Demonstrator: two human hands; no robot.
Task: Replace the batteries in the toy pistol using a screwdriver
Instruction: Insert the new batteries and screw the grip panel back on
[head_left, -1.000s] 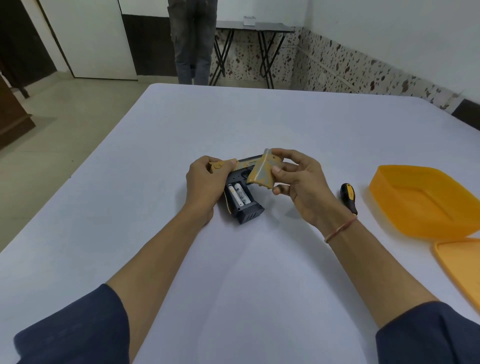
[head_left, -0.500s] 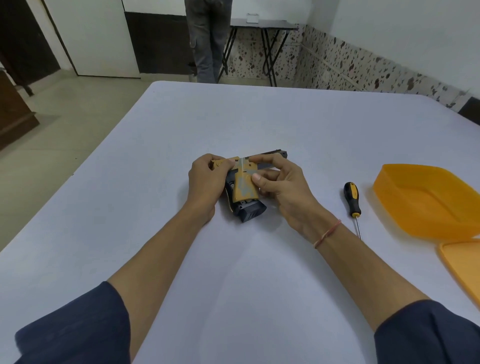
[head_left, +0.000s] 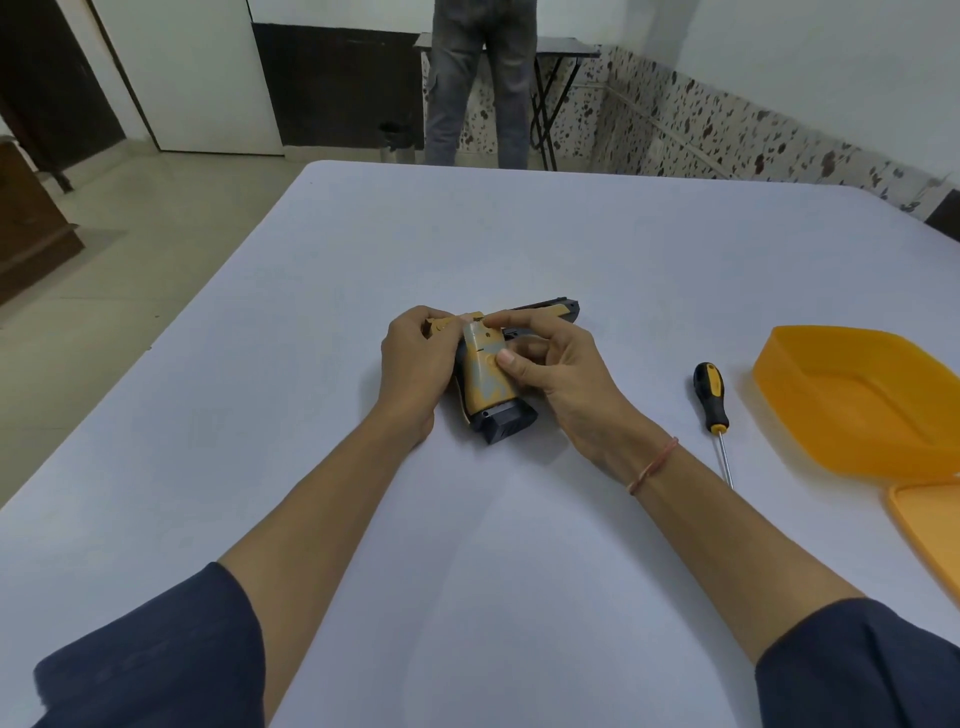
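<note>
Plainly the toy pistol (head_left: 506, 418) lies on its side near the middle of the desk (head_left: 519, 234), barrel pointing to the far right and butt toward the near edge, so that the flat of the grip faces up where the batteries go. The left hand (head_left: 415, 364) is curled round the rear end of the pistol, on the left, and pins it to the desk; that gives the other hand something firm to push against. The right hand (head_left: 561, 379) has the yellow battery cover (head_left: 483, 379) between thumb and forefinger: the thumb presses on its right edge about halfway down, and the forefinger reaches over to its far end. The cover lies along the grip and looks seated or nearly so (whether its edges are fully home I cannot tell, and no batteries show beneath it). I judge the step in hand to be closing the compartment, with the screw yet to be driven. That would explain the screwdriver (head_left: 710, 395), which lies free on the desk just right of the right wrist, handle far and tip near, within easy reach. Further right stands an orange tub (head_left: 857, 400), its lid (head_left: 930, 525) on the near side of it.
</note>
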